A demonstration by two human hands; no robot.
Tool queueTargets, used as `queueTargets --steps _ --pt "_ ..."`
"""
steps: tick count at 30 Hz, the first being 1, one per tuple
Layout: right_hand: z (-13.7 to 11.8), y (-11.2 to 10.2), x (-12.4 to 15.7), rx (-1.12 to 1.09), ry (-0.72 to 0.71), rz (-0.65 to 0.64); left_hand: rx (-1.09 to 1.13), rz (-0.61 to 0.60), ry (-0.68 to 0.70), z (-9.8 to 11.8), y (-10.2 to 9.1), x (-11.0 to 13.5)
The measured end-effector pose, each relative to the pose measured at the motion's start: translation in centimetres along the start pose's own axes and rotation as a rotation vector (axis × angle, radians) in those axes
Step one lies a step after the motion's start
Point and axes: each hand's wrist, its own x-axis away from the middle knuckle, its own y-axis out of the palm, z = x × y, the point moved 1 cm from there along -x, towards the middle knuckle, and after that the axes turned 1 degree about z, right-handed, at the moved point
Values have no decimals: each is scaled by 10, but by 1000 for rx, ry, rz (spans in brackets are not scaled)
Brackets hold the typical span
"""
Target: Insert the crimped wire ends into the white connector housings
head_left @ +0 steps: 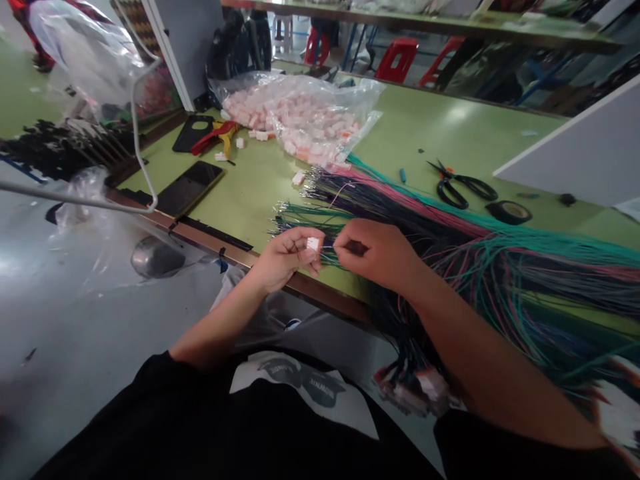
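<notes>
Left hand [286, 259] — pinching white connector [313, 244] | right hand [376, 252] — pinching wire [328, 247] | connector between hands

There's a phone [196, 185] lying dark-screened by the edge of the green table [440, 127], with a red-and-yellow hand tool [213, 136] nearby. Over right — black-handled scissors [450, 175], blades slightly apart, and a roll of black tape [497, 210] just beside them. Red stools [397, 60] in the background too.

White connector [313, 244]: your left grip [286, 259] is partly covering it. Thin wire [328, 247]: your right grip [379, 252] is hiding its pinched end. Green wires [480, 219]: the right edge is cropping them.
</notes>
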Motion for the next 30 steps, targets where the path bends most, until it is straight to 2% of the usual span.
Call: queueTargets --steps 7,13,23,26,30 --pt "-2 2 1 117 34 -18 -28 20 -12 0 1 0" --pt "-4 3 2 192 -7 -11 -6 35 -9 1 3 0" --pt "-2 17 6 391 -77 22 -35 156 -65 2 8 1" --pt "0 24 7 403 -97 19 -82 156 -87 3 8 2" --pt "4 27 5 287 -22 7 -80 159 -109 4 8 1"
